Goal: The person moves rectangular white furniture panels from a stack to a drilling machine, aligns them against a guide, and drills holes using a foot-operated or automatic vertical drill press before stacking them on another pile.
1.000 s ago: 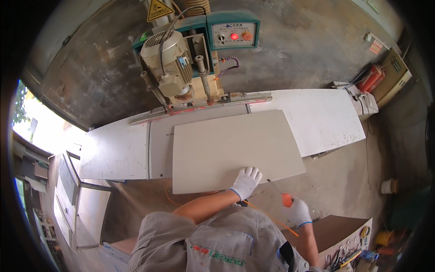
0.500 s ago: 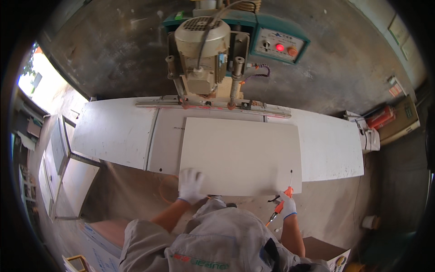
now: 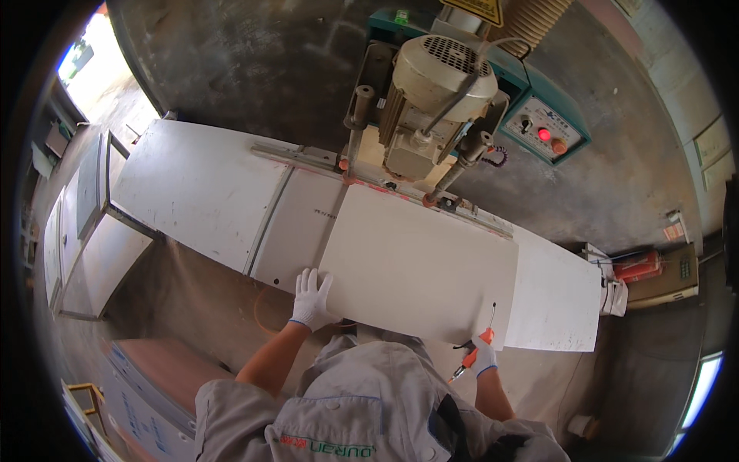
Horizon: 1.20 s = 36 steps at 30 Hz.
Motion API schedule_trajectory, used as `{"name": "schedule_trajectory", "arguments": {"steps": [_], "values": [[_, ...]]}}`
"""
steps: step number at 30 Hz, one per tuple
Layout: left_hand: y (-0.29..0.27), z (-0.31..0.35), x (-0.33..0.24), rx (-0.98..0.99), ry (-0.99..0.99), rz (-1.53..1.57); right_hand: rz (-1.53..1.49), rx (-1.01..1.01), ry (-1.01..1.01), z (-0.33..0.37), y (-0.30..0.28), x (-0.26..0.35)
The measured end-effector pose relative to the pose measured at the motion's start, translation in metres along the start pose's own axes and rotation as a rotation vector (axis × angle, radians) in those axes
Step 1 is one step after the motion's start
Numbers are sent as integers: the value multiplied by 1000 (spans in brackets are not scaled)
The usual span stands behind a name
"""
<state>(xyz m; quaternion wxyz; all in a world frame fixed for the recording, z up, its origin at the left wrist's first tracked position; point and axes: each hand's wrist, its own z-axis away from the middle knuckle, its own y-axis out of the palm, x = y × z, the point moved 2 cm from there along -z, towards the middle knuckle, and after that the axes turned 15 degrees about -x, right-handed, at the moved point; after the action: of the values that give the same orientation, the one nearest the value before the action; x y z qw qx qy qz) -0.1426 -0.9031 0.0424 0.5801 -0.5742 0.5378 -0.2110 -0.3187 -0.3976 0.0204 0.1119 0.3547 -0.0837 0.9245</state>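
A pale rectangular panel (image 3: pixel 423 262) lies flat on the white worktable, its far edge close to the metal fence under the drilling machine. My left hand (image 3: pixel 311 302), in a white glove, is at the panel's near left corner with its fingers spread over the table edge. In my right hand (image 3: pixel 485 357), also gloved, is an orange air blow gun (image 3: pixel 486 336), held at the panel's near right corner. Its thin nozzle (image 3: pixel 493 314) points away from me over the panel. The fingers wrap round the gun's body and hide part of it.
The machine's motor (image 3: pixel 446 77) stands over the panel between two clamp posts, with a green control box (image 3: pixel 545 129) showing a red light to its right. The fence (image 3: pixel 308 158) runs along the table's back. Stacked boards (image 3: pixel 146 385) stand at lower left, and a frame (image 3: pixel 108 185) at left.
My view has turned, so the table slants. The panel has slid away from me toward the fence. My left hand has shifted from the panel's top to its left corner; the right keeps the air gun.
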Motion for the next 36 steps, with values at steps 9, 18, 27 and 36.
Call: {"name": "schedule_trajectory", "arguments": {"steps": [9,18,27,36], "values": [[-14,-6,-3,-35,31,28,43,13,3,-5,1,-6],[-11,-3,0,-95,47,53,64,2,3,4,2,-3],[-14,-7,-12,-46,39,28,88,7,75,-7,-20,2],[-1,95,-39,-452,-484,-118,708,426,-21,24,46,60]]}}
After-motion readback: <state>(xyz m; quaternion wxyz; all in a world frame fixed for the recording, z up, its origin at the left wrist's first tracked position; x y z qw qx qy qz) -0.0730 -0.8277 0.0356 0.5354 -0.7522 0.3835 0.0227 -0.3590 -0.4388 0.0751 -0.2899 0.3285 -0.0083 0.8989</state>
